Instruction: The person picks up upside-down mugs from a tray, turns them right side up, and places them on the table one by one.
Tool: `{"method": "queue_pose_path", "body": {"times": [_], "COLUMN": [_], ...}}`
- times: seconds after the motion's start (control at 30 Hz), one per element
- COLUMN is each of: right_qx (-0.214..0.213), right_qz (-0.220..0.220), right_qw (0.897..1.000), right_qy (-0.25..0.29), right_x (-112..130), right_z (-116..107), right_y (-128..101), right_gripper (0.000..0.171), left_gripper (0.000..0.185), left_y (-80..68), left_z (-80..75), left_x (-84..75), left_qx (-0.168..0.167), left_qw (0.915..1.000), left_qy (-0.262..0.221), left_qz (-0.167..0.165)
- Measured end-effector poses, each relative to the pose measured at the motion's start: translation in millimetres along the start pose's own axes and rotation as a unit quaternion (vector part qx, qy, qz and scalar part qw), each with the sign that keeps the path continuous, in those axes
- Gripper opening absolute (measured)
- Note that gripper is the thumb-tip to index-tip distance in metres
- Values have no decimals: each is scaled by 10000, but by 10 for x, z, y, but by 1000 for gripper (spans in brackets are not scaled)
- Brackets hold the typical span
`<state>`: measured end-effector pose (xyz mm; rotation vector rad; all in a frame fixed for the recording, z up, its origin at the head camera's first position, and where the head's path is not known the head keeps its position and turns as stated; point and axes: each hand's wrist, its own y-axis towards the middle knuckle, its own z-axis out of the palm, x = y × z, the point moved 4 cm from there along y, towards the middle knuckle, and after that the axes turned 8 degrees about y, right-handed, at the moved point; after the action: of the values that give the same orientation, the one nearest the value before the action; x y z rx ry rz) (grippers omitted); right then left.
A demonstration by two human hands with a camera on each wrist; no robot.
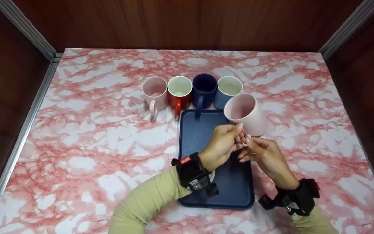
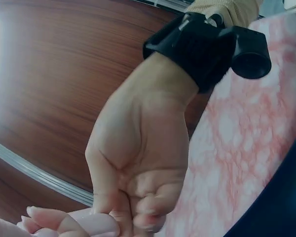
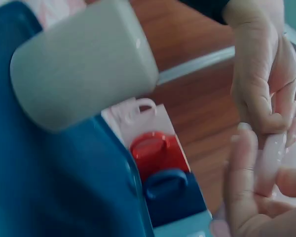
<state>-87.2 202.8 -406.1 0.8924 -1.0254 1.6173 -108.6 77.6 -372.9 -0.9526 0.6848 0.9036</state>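
A pink mug [image 1: 253, 122] tilts over the far right corner of the dark blue tray [image 1: 196, 130], its opening facing the row of mugs. My left hand [image 1: 221, 144] pinches at its handle between thumb and fingers. From the other side my right hand [image 1: 266, 154] grips the same handle, thumb meeting the left fingertips. In the right wrist view the pink handle [image 3: 271, 160] shows between the left hand [image 3: 261, 79] and the right fingers [image 3: 241, 177]. The left wrist view has the left hand [image 2: 143, 153] with curled fingers beside the handle [image 2: 96, 222].
Behind the tray stand, side by side, a pink mug [image 1: 156, 94], a red mug [image 1: 176, 100], a dark blue mug [image 1: 204, 89] and a light blue mug [image 1: 222, 99]. A whitish mug [image 3: 84, 64] is on the tray, mostly hidden by the left wrist in the head view.
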Motion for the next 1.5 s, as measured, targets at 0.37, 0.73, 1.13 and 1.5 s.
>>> {"method": "queue_pose_path", "body": {"times": [0.37,0.73,1.13,1.5], "right_qx": [107,-664,-694,-692], "right_qz": [-871,-787,-673,-634], "right_qw": [9887,9890,9898,9909], "right_qy": [-1213,-1066,-1042,-961], "right_x": [-23,223,189,176], "right_z": [-499,-487,-537,-567], "right_y": [11,-158,-182,-202], "right_gripper": [30,29,35,35], "left_gripper": [30,31,31,23], "left_y": [371,833,1171,1446], "left_z": [185,331,342,343], "left_x": [54,149,241,347], "left_qx": [-294,-635,-762,-711], "left_qw": [9892,9715,9715,9710], "left_qy": [1433,2284,2222,2220], "left_qz": [127,-58,304,525]}}
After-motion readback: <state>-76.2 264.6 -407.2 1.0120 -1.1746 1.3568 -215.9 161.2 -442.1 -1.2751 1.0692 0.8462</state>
